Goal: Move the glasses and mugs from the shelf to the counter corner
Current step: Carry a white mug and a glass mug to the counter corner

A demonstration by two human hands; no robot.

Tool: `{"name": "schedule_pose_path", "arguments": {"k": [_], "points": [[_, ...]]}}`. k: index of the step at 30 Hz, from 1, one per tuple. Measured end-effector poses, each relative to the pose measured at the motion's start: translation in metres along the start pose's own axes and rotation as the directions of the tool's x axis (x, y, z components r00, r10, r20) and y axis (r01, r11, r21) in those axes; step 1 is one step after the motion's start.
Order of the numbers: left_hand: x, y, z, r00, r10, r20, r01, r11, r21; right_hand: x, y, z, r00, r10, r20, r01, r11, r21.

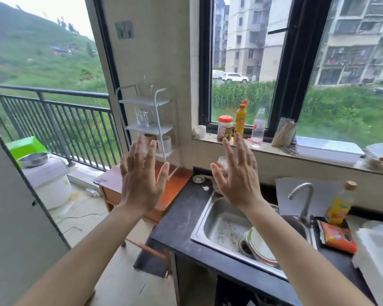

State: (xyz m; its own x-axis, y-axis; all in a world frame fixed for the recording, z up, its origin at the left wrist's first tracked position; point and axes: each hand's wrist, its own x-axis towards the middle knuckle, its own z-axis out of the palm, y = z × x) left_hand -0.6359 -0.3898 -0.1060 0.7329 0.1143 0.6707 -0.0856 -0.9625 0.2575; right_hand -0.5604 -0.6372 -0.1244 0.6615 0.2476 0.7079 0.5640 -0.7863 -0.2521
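Both arms are reaching forward, left hand (pixel 139 173) and right hand (pixel 237 173) hovering with fingers (pixel 152 152) spread apart, holding nothing. Under the right hand, a sink (pixel 219 219) is sitting in the dark tabletop (pixel 181 219). Farther off, beyond the left hand, a glass (pixel 143 119) is standing on the white shelf's (pixel 142 101) middle tier, and a mug (pixel 165 144) on the tier below.

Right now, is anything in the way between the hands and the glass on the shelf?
Nothing visible is. The left hand and right hand are open and empty, held up before the shelf. The glass stands on its middle tier, front open.
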Motion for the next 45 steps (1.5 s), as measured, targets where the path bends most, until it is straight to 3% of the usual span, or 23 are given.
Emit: {"name": "schedule_pose_path", "arguments": {"k": [8,16,24,33,40,45], "points": [[0.088,-0.101,0.013,0.989,-0.119,-0.087,0.129,0.984,0.126,0.143,-0.031,0.119,0.992,-0.112,0.064,0.103,0.987,0.127],[0.139,-0.246,0.047,0.978,-0.182,-0.107,0.194,0.974,0.117,0.206,-0.103,0.264,0.965,-0.203,0.165,0.172,0.968,0.185],[0.236,-0.382,0.109,0.991,-0.115,0.075,0.113,0.993,0.025,0.279,-0.143,0.361,0.989,-0.045,0.142,0.029,0.992,0.119],[0.325,-0.423,0.192,0.986,0.0,0.166,0.028,0.986,-0.164,0.324,-0.121,0.413,0.988,0.101,0.118,-0.107,0.993,0.041],[0.356,-0.449,0.251,0.959,-0.056,0.279,0.108,0.979,-0.174,0.354,-0.096,0.459,0.959,0.121,0.255,-0.153,0.982,0.109],[0.39,-0.466,0.282,0.914,-0.077,0.398,0.169,0.965,-0.2,0.394,-0.089,0.494,0.941,0.192,0.28,-0.267,0.928,0.261]]}}
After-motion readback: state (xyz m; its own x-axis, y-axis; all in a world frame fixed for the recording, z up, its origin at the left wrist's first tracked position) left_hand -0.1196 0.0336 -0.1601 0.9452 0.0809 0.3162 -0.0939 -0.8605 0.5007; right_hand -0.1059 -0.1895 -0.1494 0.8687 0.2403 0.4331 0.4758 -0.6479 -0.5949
